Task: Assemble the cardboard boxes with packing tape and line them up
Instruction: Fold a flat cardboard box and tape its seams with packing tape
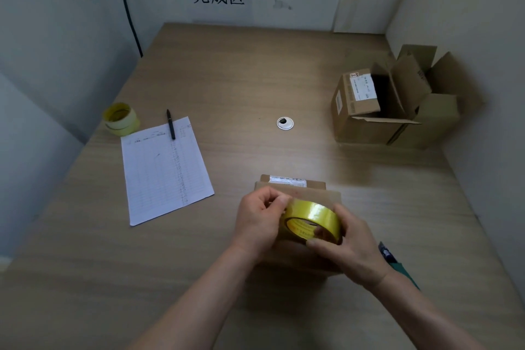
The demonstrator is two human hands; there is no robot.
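A yellow roll of packing tape [312, 220] is held above a small brown cardboard box [306, 189] near the table's front. My right hand [348, 247] grips the roll from the right, thumb at its lower rim. My left hand [260, 219] curls against the roll's left side, its fingertips pinching at the tape's surface. The box carries a white label strip along its far edge; its near part is hidden under my hands. Two open cardboard boxes [383, 105] with raised flaps stand at the right by the wall.
A printed sheet [164, 170] with a black pen [170, 123] on it lies to the left. Spare yellow tape rolls [120, 119] are stacked at the table's left edge. A round cable grommet [285, 123] sits mid-table. A dark tool [387, 253] lies behind my right wrist. Walls enclose three sides.
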